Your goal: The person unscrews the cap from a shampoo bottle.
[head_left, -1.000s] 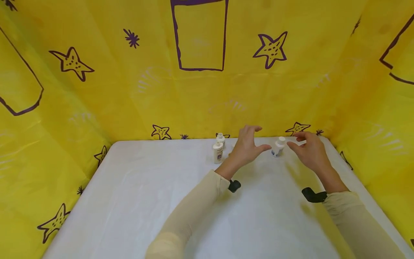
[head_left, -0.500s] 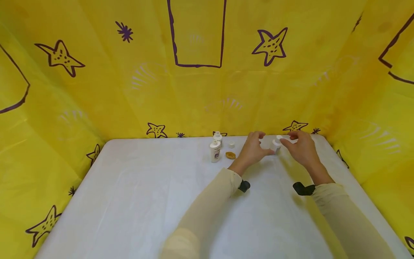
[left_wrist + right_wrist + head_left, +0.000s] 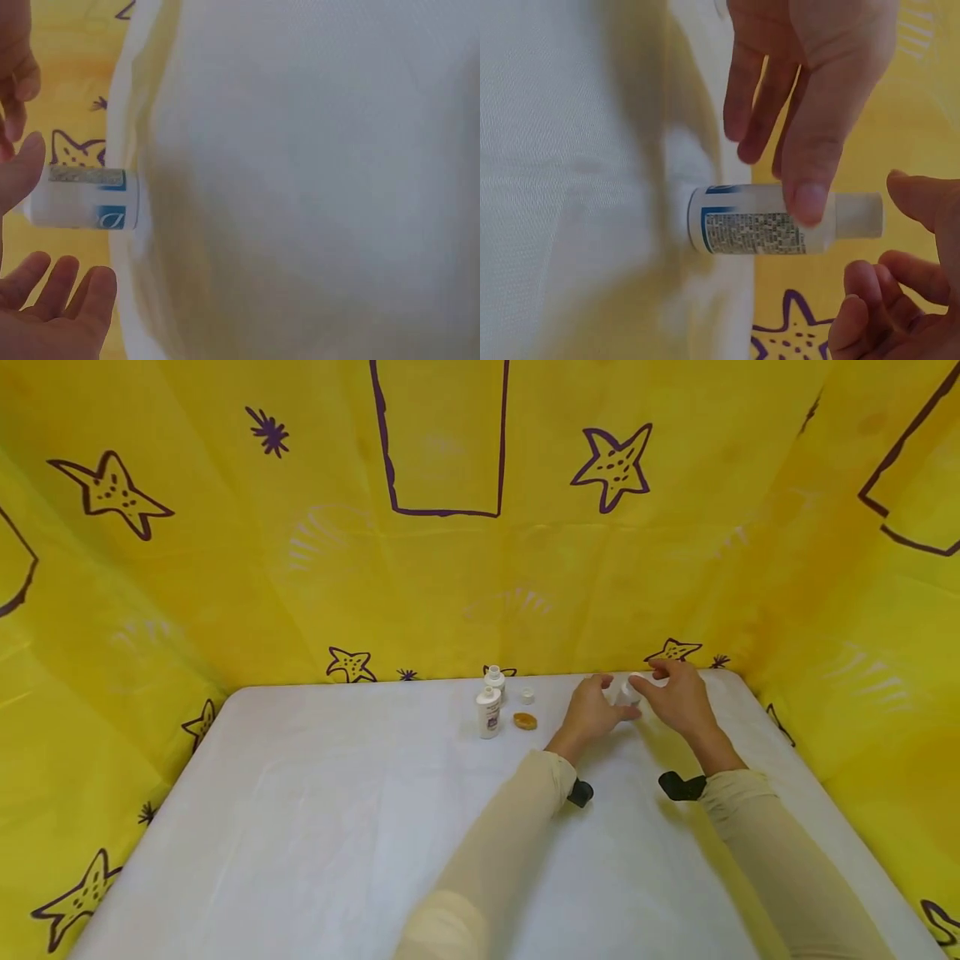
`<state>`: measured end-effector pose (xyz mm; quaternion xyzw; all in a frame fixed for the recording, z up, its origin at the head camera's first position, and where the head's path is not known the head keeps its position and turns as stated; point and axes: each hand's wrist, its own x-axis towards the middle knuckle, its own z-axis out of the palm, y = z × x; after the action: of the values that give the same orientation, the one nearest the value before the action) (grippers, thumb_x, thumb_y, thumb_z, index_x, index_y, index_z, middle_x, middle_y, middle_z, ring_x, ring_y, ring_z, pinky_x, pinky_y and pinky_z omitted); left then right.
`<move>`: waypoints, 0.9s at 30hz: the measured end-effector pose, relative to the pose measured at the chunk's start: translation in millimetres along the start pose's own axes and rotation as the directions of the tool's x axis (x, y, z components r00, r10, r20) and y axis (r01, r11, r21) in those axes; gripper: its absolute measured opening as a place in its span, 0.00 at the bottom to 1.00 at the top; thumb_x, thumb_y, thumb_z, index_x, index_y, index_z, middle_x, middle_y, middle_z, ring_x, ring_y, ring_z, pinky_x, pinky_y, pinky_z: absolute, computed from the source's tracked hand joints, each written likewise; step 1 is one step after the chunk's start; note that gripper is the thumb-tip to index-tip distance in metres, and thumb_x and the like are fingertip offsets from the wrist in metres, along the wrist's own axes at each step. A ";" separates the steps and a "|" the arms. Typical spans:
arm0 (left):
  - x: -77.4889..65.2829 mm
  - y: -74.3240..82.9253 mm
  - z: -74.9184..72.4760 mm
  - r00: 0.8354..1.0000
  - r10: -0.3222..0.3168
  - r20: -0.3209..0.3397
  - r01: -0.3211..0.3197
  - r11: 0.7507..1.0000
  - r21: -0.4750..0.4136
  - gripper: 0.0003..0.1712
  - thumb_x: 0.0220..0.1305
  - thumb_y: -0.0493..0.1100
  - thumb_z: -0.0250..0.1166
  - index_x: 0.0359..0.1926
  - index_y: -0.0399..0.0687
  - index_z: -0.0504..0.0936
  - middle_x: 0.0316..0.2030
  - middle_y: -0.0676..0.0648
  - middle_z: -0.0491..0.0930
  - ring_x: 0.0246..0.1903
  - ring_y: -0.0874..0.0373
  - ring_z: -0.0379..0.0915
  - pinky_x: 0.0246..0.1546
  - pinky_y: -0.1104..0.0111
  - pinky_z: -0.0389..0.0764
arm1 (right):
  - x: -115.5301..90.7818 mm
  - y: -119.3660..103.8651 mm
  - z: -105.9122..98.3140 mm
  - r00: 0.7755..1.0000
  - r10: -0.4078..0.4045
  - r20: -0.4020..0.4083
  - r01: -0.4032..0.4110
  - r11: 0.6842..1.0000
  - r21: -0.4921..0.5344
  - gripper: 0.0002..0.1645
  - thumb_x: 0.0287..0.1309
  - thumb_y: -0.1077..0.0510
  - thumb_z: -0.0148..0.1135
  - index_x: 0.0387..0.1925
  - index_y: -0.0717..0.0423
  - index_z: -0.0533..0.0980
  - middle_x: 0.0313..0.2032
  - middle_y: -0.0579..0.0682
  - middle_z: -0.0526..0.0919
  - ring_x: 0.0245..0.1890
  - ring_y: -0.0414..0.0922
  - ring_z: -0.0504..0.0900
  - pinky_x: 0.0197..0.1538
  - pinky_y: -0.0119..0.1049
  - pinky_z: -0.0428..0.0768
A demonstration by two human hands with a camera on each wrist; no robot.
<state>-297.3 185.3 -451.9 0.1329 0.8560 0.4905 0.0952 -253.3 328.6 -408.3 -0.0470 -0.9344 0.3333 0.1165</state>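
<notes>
A small white bottle (image 3: pixel 627 695) with a blue-and-white label stands upright near the table's back edge, between my two hands. My left hand (image 3: pixel 591 714) reaches around its left side. In the right wrist view its thumb (image 3: pixel 810 202) overlaps the upper part of the bottle; whether it touches is unclear, and its other fingers stand apart. My right hand (image 3: pixel 678 700) hovers to the right of the bottle's white cap (image 3: pixel 859 215). Its thumb (image 3: pixel 915 196) and bent fingers are spread beside that cap, with a gap showing.
Left of my hands stand two white bottles, one in front (image 3: pixel 488 714) and one behind (image 3: pixel 494 678), with narrow bare necks. Near them lie a small white cap (image 3: pixel 528 696) and an amber oval piece (image 3: pixel 525 721). Yellow patterned sheeting (image 3: pixel 420 593) rises behind the white table (image 3: pixel 300 793).
Both hands have drawn closer around the bottle, the right one moving leftward to its cap. The amber piece and loose cap, earlier covered by the left arm, have come into view.
</notes>
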 end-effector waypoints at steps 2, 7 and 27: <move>1.1 -1.3 5.2 1.000 0.004 0.001 -0.004 1.000 0.008 0.42 0.55 0.53 0.79 0.68 0.46 0.74 0.64 0.47 0.79 0.61 0.53 0.75 0.67 0.62 0.76 | 0.5 0.0 2.2 1.000 0.000 0.005 0.000 1.000 0.006 0.37 0.70 0.46 0.62 0.67 0.71 0.69 0.59 0.73 0.76 0.56 0.67 0.75 0.56 0.62 0.77; 1.6 -3.8 14.0 0.998 0.064 -0.001 -0.064 0.997 0.050 0.35 0.59 0.52 0.77 0.65 0.46 0.77 0.59 0.47 0.82 0.57 0.54 0.78 0.62 0.65 0.79 | -0.4 2.4 8.1 1.000 -0.005 0.014 0.005 1.000 0.006 0.33 0.71 0.47 0.62 0.65 0.67 0.72 0.56 0.70 0.77 0.56 0.66 0.76 0.54 0.60 0.77; -2.0 -9.9 8.2 0.993 0.103 -0.062 -0.101 0.995 0.023 0.20 0.64 0.47 0.72 0.55 0.46 0.82 0.50 0.49 0.86 0.43 0.60 0.81 0.46 0.72 0.82 | -4.9 -3.5 14.7 0.996 -0.080 -0.026 0.080 0.997 -0.008 0.21 0.73 0.55 0.58 0.54 0.70 0.79 0.46 0.67 0.82 0.41 0.58 0.79 0.40 0.40 0.74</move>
<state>-294.3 186.6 -464.4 0.1619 0.8555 0.4901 0.0418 -252.2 316.1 -418.1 -0.0141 -0.9351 0.3246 0.1417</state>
